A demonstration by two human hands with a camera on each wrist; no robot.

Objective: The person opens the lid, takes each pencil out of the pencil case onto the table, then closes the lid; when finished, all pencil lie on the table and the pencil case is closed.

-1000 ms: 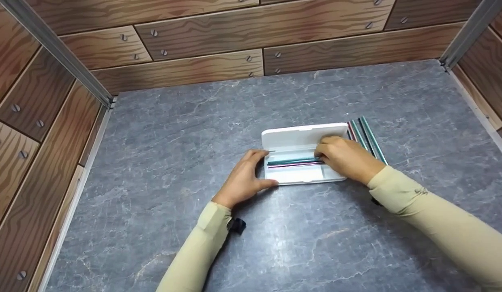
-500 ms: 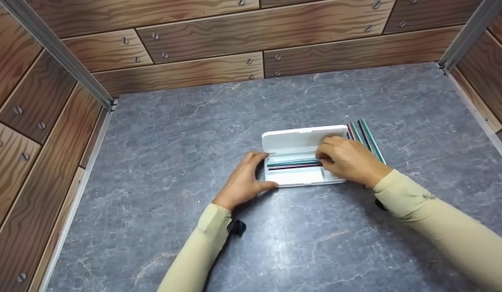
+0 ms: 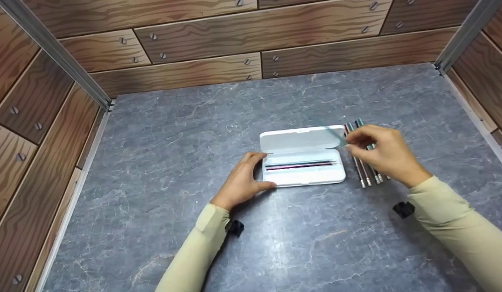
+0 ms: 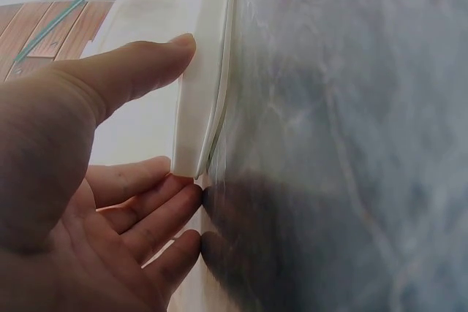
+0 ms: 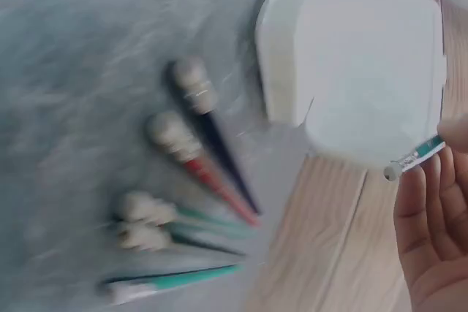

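A white pencil case (image 3: 303, 177) stands with its lid (image 3: 295, 140) raised. A few pencils (image 3: 299, 166), teal and purple-dark, lie lengthwise inside. My left hand (image 3: 243, 178) holds the case's left end, thumb on the front wall (image 4: 199, 100) and fingers at the end and back corner. Off the case's right end, my right hand (image 3: 382, 152) pinches a teal pencil (image 4: 62, 23) in the air. It looks blurred in the head view, its far end over the lid; its white-tipped end (image 5: 409, 160) shows by the fingers in the right wrist view.
Several more pencils (image 3: 362, 176) with erasers lie side by side on the grey marbled table (image 3: 186, 134), right of the case and partly beneath the right hand in the head view. Wood-patterned panels (image 3: 202, 36) wall the table at the back and both sides.
My right hand has come up out of the case and moved right, carrying the teal pencil. The remaining pencils in the case are now uncovered. My left hand stays put.
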